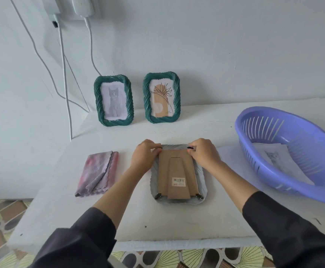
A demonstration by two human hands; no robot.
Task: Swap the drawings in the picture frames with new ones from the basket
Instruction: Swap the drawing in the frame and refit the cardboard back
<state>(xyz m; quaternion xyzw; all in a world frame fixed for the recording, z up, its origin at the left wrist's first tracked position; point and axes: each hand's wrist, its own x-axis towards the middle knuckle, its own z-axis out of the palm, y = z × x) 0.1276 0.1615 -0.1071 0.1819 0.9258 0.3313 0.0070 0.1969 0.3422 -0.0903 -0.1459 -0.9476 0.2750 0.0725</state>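
A pale grey picture frame (pixel 201 176) lies face down in the middle of the white table, its brown cardboard back (pixel 177 169) with a barcode sticker facing up. My left hand (pixel 145 156) pinches the small black clip at the frame's far left corner. My right hand (pixel 203 153) pinches the clip at the far right corner. Two green frames stand against the wall: one (pixel 113 100) holds a grey cat drawing, the other (pixel 161 97) a flower drawing. The purple basket (pixel 293 155) at the right holds a sheet with a cat drawing (pixel 275 158).
A folded pink-grey cloth (pixel 97 174) lies left of the flat frame. White cables (pixel 64 89) hang down the wall at the left. The table's (pixel 119 213) front edge is near me, with patterned floor tiles below.
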